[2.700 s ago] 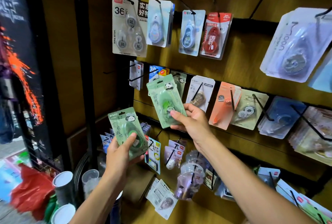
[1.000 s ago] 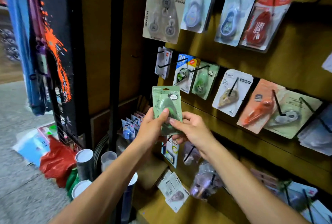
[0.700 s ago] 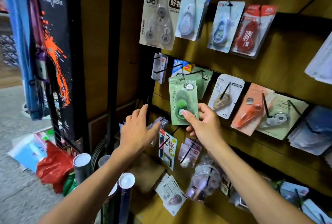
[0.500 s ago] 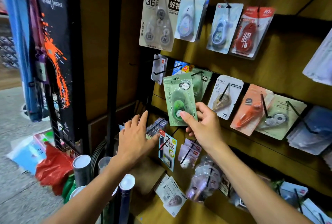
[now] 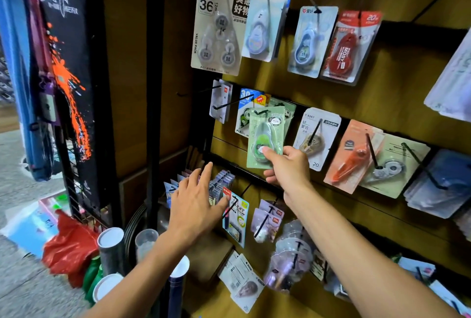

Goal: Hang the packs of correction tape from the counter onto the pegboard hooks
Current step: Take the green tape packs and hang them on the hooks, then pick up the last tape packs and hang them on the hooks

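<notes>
Item: green correction tape pack [image 5: 265,136]; I am pinching its six-o'clock edge with right hand [image 5: 288,168], left hand [image 5: 196,205] spreading empty at eight o'clock.

Green pack [image 5: 265,136]: pale green card, green tape dispenser under a clear blister, small panda sticker near the top.
Pose: upright, slightly tilted.
Place: centre of the frame, in front of the middle hook row, lower corner pinched.

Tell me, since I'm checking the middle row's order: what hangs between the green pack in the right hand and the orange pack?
In the head view, one white pack marked 20 hangs between the green pack, pinched by the right hand, and the orange pack.
</notes>
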